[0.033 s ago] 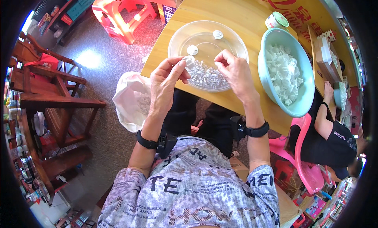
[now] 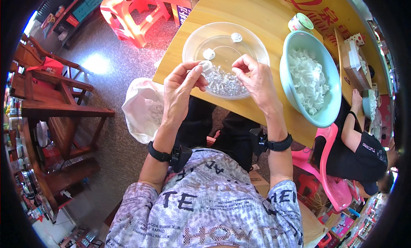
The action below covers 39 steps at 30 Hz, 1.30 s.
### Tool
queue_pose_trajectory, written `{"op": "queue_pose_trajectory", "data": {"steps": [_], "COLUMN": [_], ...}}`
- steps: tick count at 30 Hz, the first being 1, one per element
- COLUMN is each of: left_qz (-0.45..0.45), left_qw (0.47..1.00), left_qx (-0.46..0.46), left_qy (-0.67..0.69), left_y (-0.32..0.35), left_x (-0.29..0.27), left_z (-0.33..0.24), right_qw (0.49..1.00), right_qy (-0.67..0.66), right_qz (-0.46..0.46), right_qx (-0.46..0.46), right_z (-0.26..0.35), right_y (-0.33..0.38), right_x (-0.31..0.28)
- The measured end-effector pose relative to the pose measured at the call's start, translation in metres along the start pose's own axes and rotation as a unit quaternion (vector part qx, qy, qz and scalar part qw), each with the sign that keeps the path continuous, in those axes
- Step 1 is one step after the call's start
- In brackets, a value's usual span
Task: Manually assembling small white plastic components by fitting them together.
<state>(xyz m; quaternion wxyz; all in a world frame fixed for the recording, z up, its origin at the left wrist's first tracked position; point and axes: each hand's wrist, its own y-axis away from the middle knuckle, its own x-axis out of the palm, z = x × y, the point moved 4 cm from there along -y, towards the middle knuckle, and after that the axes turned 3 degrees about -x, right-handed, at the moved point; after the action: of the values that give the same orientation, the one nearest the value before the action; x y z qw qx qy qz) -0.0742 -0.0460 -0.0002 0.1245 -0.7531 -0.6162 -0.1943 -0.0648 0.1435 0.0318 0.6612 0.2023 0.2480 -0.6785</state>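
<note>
White cap [image 2: 206, 66] pinched in raised left hand [image 2: 180, 92] fingertips.

Grey-brown speckled floor [image 2: 124, 55] with a bright glare patch of light [image 2: 97, 63] at upper left. Dark wooden chairs [image 2: 55, 102] stand along the left side, cluttered shelves beyond them at the rim. Red plastic stool [image 2: 132, 12] at top, near the light wooden counter [image 2: 257, 17], which bears red lettering. White plastic bag [image 2: 141, 106] sits on the floor beside the counter's edge. Pink plastic chair [image 2: 329, 171] at right, another person [image 2: 364, 149] in black seated next to it.
</note>
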Motion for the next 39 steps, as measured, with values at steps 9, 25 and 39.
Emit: {"op": "queue_pose_trajectory", "data": {"steps": [9, 25, 39], "left_qz": [0.096, 0.089, 0.100], "left_qw": [0.993, 0.987, 0.968], "left_qx": [-0.052, -0.074, -0.115], "left_qy": [0.040, 0.109, 0.201], "left_y": [0.009, 0.018, 0.014], "left_x": [0.018, 0.033, 0.035], "left_z": [0.010, 0.005, 0.018], "right_qw": [0.937, 0.949, 0.959], "right_qy": [-0.344, -0.297, -0.143], "right_qz": [0.055, -0.101, -0.212], "right_qx": [0.039, -0.025, -0.126], "right_z": [0.030, 0.032, 0.033], "right_y": [0.035, 0.056, 0.056], "right_x": [-0.007, 0.002, 0.005]}}
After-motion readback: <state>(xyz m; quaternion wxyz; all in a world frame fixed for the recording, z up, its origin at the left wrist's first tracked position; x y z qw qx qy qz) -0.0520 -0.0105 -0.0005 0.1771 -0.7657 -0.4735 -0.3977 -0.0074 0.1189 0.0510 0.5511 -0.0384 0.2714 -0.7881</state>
